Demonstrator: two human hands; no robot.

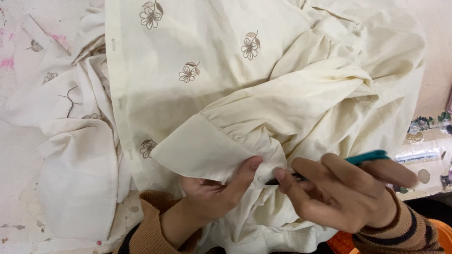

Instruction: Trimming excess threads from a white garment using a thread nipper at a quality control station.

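- Left hand [212,190] fingers pinch a cream sleeve cuff [197,150] at lower centre; right hand [339,193] fingers clamp a teal-handled tool [365,157], its dark tip at the cloth.
- The flower-embroidered garment [235,70], seemingly soft, light and limp, sprawls across the pale surface [14,155]; the stiffer cuff looks the best place to hold.

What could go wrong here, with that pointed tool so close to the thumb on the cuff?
1. The dark tip of the teal-handled tool in the right hand sits right beside the left hand's thumb, so a slip could jab it.
2. The cream garment is bunched in folds under the cuff; the tip might catch a hidden layer.
3. Only one thumb appears to pin the cuff, so the fabric could shift.
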